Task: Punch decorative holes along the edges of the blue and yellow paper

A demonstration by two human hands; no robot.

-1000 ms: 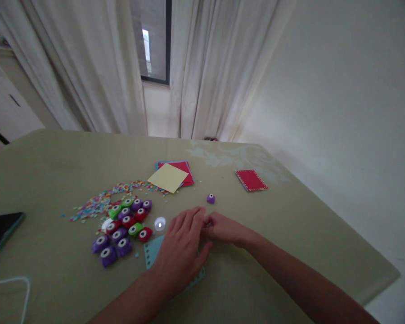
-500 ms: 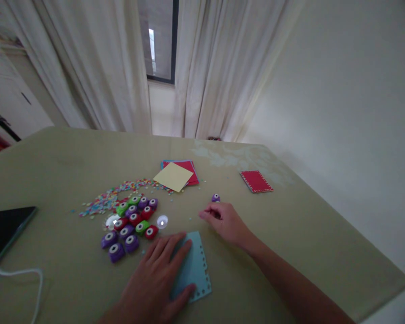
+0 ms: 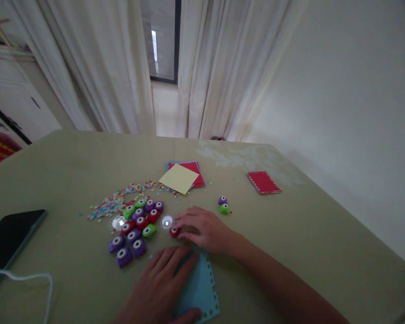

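Observation:
My left hand (image 3: pixel 167 281) lies with its fingers apart, pressing on a light blue sheet of paper (image 3: pixel 205 288) that has small holes punched along its right edge. Between the thumb and fingers of my right hand (image 3: pixel 202 229) is a red craft punch (image 3: pixel 174 231), just above the sheet's top edge. The palm side of this hand is hidden. Left of it sit several punches in purple, green and red, such as a purple punch (image 3: pixel 139 247) and a green punch (image 3: pixel 149 231). A second purple punch (image 3: pixel 222 200) and a second green punch (image 3: pixel 224 209) stand apart on the right.
Colourful confetti (image 3: pixel 111 202) lies scattered behind the punches. A clear round lid (image 3: pixel 167 222) is beside my right fingers. Farther back are a yellow sheet (image 3: pixel 178 178) on red and blue ones, and a red sheet (image 3: pixel 263 182). A phone (image 3: pixel 13 243) and white cable (image 3: pixel 27 276) lie left.
My right hand has moved left from the purple punch and taken hold of the red punch, shifting it right from the group. The green punch beside the purple one is now uncovered.

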